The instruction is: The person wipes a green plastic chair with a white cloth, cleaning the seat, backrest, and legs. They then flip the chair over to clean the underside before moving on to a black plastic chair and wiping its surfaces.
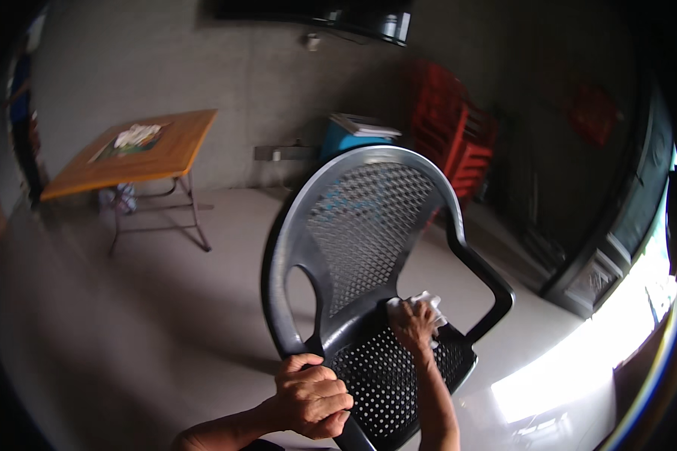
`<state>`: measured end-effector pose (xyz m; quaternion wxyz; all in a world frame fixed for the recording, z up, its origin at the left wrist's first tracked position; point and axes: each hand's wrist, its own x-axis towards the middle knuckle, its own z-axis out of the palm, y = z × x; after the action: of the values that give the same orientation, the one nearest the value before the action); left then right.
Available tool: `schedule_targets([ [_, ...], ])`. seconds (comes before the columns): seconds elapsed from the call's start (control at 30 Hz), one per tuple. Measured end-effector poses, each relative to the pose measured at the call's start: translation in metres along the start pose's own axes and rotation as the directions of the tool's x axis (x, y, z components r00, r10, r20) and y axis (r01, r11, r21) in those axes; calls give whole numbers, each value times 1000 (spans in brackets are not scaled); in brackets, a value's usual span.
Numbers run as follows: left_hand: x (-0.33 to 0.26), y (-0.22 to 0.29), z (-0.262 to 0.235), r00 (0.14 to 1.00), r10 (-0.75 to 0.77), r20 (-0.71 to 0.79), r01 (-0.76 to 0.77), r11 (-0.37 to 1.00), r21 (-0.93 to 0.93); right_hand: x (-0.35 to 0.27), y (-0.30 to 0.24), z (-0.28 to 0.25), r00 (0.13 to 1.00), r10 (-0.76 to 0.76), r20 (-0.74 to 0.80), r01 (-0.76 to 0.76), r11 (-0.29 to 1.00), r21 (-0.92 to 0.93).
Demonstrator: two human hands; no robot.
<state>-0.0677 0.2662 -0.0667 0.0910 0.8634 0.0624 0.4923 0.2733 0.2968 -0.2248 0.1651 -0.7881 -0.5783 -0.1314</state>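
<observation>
A black plastic armchair (380,225) with a lattice back and a perforated seat stands tilted in view before me. My left hand (314,396) is closed around its left armrest, fingers wrapped over the top. Down at the rear right of the seat, my right hand (414,325) presses a crumpled white cloth (430,302) against the plastic near the foot of the backrest. The fingers partly cover the cloth.
An orange-topped folding table (169,154) with papers stands at the back left. Stacked red plastic chairs (459,139) and a blue box-like stand (346,140) line the back wall. At right is a dark door (617,233), with bright light on the floor.
</observation>
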Motion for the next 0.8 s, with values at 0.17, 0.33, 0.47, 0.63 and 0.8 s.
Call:
schedule_targets([
  [0.17,-12,-3,10,991,-16,-134,18,1000,13,-28,-100,-21,846,-521,113,458,819,346],
  [0.33,-14,-2,17,977,-9,-214,4,1000,-23,-70,-126,-102,631,-563,534,399,825,399],
  [0.47,-13,2,27,957,-16,-290,-9,996,-85,-117,-90,-40,807,-362,466,259,927,272],
  [0.63,-18,-3,19,967,-18,-252,-6,996,-92,-128,-118,-40,920,-206,334,80,932,354],
  [0.8,-18,-1,25,960,-28,-278,-2,994,-108,-127,-115,-60,934,-142,329,-40,871,490],
])
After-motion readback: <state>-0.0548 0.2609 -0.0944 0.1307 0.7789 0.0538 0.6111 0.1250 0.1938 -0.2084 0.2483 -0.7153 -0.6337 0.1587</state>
